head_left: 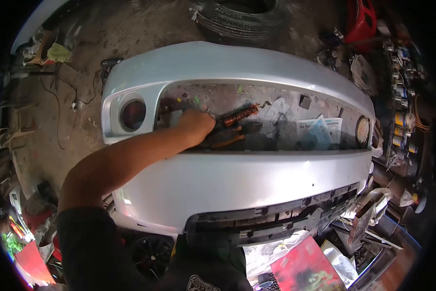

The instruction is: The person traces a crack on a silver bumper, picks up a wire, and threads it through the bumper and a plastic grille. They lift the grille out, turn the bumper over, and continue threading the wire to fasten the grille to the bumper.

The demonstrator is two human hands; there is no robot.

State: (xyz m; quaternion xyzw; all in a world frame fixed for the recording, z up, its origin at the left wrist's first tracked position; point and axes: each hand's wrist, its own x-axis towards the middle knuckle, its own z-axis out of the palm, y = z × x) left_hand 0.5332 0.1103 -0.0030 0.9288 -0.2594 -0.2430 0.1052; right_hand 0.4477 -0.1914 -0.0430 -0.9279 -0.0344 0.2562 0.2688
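A silver car bumper [237, 179] lies across the middle of the view, its long grille opening facing up. My left hand [194, 125] reaches through that opening, down among tools lying on the ground beneath. Its fingers rest on pliers with orange handles [227, 139], beside a coil of copper wire [240, 114]. Whether the fingers are closed around the pliers I cannot tell. My right hand is out of view.
A tyre [242, 17] lies beyond the bumper. A red stool [361, 22] and shelves of cans [402, 116] stand at the right. Newspaper [320, 128] shows through the opening. Cables [58, 106] trail on the floor at left. A red sheet [305, 266] lies at bottom.
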